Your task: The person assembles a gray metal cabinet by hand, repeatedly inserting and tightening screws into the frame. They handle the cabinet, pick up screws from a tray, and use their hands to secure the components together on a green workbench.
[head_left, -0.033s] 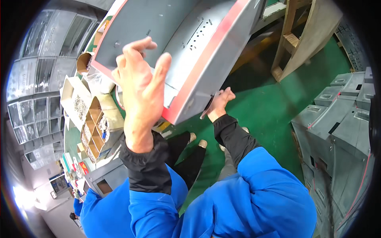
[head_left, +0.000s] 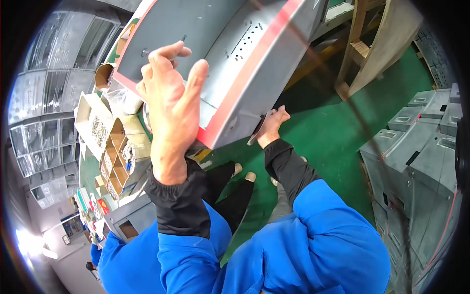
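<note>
Here's the red-rimmed grey box, right by the workbench's right edge! Left hand loosely open before it; right hand at its near end, grip unclear.

To the left of the casing, the divided box was placed; to its right, the stacked cases were positioned.

Left hand part-curled over a red-edged grey casing, right hand at its outer side; divided cardboard box near the worktop's edge
</note>
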`<action>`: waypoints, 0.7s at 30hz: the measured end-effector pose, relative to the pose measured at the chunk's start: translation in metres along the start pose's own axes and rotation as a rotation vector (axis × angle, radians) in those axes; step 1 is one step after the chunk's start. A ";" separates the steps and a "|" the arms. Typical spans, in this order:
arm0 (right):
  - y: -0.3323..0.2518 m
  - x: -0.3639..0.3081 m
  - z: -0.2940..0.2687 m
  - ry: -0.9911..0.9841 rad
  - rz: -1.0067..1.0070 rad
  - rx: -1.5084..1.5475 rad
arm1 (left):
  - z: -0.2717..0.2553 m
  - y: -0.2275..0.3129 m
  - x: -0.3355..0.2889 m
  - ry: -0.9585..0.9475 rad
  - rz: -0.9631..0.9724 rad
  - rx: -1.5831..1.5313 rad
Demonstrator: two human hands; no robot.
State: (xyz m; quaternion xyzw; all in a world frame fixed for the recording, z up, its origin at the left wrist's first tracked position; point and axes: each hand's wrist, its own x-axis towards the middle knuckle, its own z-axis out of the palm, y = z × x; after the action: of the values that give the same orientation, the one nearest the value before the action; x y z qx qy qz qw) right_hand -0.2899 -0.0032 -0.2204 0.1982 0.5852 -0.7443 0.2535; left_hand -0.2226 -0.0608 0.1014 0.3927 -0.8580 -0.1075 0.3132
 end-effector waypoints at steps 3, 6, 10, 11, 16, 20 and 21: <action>-0.014 0.006 0.006 0.022 0.155 0.038 | -0.003 -0.012 0.007 0.006 -0.076 -0.108; -0.024 -0.011 0.010 -0.174 0.001 0.054 | -0.003 -0.009 0.016 0.028 -0.083 -0.128; -0.004 0.022 0.005 0.109 0.009 -0.017 | -0.003 -0.005 0.012 0.040 -0.084 -0.185; 0.002 0.023 0.006 0.043 0.017 0.073 | -0.004 -0.004 0.016 0.054 -0.078 -0.235; -0.011 0.014 0.008 0.001 -0.012 -0.052 | -0.003 -0.003 0.008 0.057 -0.042 -0.038; 0.007 -0.012 0.004 -0.088 -0.055 0.025 | -0.001 -0.017 0.014 0.064 -0.112 -0.283; 0.002 -0.004 0.011 -0.098 -0.014 0.001 | -0.003 -0.018 0.015 0.057 -0.075 -0.203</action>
State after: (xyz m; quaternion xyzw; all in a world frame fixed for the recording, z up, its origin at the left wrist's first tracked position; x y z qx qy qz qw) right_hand -0.2852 -0.0133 -0.2170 0.1577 0.5730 -0.7552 0.2766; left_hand -0.2174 -0.0838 0.1023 0.3936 -0.8181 -0.1943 0.3716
